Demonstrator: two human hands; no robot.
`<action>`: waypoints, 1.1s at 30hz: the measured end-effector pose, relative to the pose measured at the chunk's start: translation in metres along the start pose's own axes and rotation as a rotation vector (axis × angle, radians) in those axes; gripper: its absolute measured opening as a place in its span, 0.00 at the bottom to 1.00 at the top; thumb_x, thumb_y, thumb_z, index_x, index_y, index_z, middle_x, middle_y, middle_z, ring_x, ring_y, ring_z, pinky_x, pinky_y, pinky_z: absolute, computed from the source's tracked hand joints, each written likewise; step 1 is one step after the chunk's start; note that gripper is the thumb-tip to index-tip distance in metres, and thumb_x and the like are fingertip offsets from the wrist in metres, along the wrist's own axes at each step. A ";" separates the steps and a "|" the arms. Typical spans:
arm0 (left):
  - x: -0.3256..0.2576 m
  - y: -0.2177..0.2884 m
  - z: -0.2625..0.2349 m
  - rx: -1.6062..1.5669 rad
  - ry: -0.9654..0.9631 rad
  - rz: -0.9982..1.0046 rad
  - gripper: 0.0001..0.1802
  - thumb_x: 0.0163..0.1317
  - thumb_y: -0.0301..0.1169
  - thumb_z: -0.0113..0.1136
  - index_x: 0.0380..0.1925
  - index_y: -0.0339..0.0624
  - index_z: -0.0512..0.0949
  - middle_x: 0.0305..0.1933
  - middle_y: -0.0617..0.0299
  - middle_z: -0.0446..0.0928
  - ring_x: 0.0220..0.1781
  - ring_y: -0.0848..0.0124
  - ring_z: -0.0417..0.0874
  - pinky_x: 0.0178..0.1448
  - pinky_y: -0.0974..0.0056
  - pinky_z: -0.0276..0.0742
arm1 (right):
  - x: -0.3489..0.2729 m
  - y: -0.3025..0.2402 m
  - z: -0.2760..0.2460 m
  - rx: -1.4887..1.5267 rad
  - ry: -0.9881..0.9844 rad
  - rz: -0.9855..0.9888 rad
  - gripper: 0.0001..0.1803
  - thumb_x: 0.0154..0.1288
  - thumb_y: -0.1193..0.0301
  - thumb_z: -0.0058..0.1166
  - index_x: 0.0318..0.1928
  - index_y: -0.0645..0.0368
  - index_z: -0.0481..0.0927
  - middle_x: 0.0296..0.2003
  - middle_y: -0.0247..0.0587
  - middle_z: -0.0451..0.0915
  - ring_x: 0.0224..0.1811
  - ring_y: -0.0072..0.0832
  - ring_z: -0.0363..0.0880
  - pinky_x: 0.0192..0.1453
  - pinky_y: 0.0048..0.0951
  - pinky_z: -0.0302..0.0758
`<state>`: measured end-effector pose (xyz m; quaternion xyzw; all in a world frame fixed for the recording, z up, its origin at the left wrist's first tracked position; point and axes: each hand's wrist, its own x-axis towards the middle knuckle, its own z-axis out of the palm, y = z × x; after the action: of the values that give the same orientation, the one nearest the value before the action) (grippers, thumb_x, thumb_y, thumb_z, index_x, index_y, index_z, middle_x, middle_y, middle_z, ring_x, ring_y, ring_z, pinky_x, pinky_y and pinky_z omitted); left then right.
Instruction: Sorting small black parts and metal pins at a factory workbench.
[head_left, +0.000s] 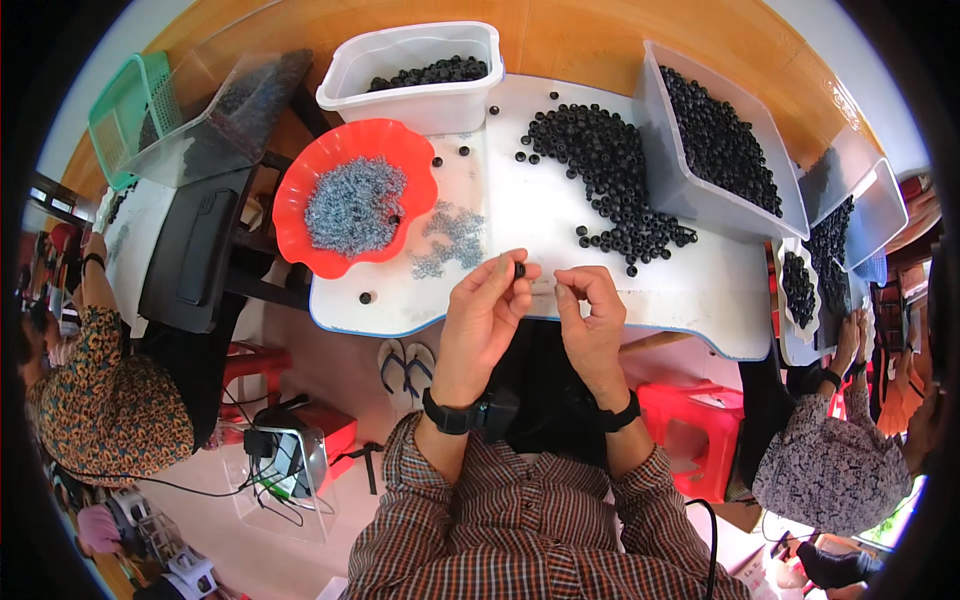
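Above the table's front edge, my left hand (484,315) pinches a small black round cap-like part (519,270) between thumb and fingertips. Just to its right, my right hand (592,325) is closed in a pinch; whatever sits between its fingertips is too small to name. The two hands are close together but apart. Beyond them, a loose pile of the same black parts (600,150) spreads over the white table (510,215). At the left, a red scalloped bowl (290,200) holds many small translucent grey pieces (355,205), with more of these scattered beside it.
A white tub (340,108) of black parts stands at the back, and a translucent bin (670,165) of them at the right. Co-workers sit at the left (120,400) and right (835,460). Red stools (690,425) and slippers (405,365) are below the table.
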<state>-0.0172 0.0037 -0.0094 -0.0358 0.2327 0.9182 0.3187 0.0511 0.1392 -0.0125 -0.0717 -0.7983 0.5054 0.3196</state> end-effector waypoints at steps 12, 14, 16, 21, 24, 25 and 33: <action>0.150 0.116 0.067 0.075 0.017 0.365 0.13 0.70 0.27 0.54 0.48 0.26 0.71 0.47 0.50 0.75 0.50 0.62 0.79 0.57 0.61 0.83 | 0.008 0.023 0.012 -0.193 0.021 -0.130 0.08 0.57 0.86 0.54 0.36 0.61 0.79 0.33 0.42 0.77 0.29 0.36 0.78 0.32 0.30 0.75; 0.158 0.124 0.088 0.092 0.094 0.379 0.15 0.71 0.29 0.53 0.48 0.24 0.71 0.45 0.50 0.75 0.49 0.61 0.79 0.55 0.59 0.84 | 0.008 0.024 0.011 -0.199 0.019 -0.124 0.08 0.57 0.86 0.54 0.36 0.61 0.79 0.33 0.42 0.77 0.29 0.36 0.78 0.32 0.30 0.75; 0.158 0.126 0.090 0.112 0.173 0.400 0.16 0.72 0.30 0.52 0.48 0.23 0.70 0.42 0.51 0.76 0.49 0.60 0.80 0.52 0.58 0.84 | 0.009 0.024 0.010 -0.198 0.012 -0.120 0.09 0.57 0.86 0.54 0.36 0.62 0.78 0.33 0.43 0.77 0.30 0.37 0.78 0.32 0.30 0.75; 0.095 0.112 0.091 0.883 -0.026 0.586 0.18 0.70 0.30 0.54 0.51 0.23 0.72 0.50 0.48 0.75 0.54 0.63 0.78 0.59 0.65 0.76 | 0.011 0.025 0.007 -0.214 0.018 -0.152 0.09 0.56 0.86 0.54 0.36 0.62 0.78 0.33 0.44 0.76 0.31 0.38 0.78 0.33 0.31 0.75; 0.089 0.111 0.059 0.320 0.075 0.418 0.14 0.69 0.29 0.54 0.43 0.24 0.74 0.38 0.54 0.80 0.40 0.69 0.81 0.41 0.68 0.78 | 0.010 0.024 0.011 -0.205 0.003 -0.152 0.09 0.55 0.86 0.54 0.36 0.62 0.78 0.33 0.44 0.76 0.30 0.38 0.78 0.33 0.32 0.75; 0.080 0.105 0.057 0.324 0.079 0.411 0.14 0.69 0.29 0.54 0.43 0.24 0.74 0.38 0.54 0.80 0.40 0.69 0.81 0.41 0.68 0.78 | 0.010 0.025 0.010 -0.205 0.005 -0.143 0.09 0.55 0.86 0.54 0.36 0.62 0.78 0.33 0.44 0.76 0.30 0.38 0.78 0.33 0.32 0.75; -0.008 0.031 -0.020 1.587 0.345 0.723 0.08 0.57 0.27 0.67 0.34 0.35 0.82 0.30 0.60 0.79 0.26 0.73 0.79 0.31 0.68 0.76 | 0.009 0.026 0.010 -0.216 0.004 -0.145 0.09 0.56 0.87 0.54 0.36 0.62 0.78 0.33 0.43 0.76 0.30 0.37 0.78 0.32 0.31 0.75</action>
<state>-0.0308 -0.0309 -0.0133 0.1333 0.8424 0.5126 -0.0992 0.0330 0.1480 -0.0334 -0.0487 -0.8507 0.3917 0.3472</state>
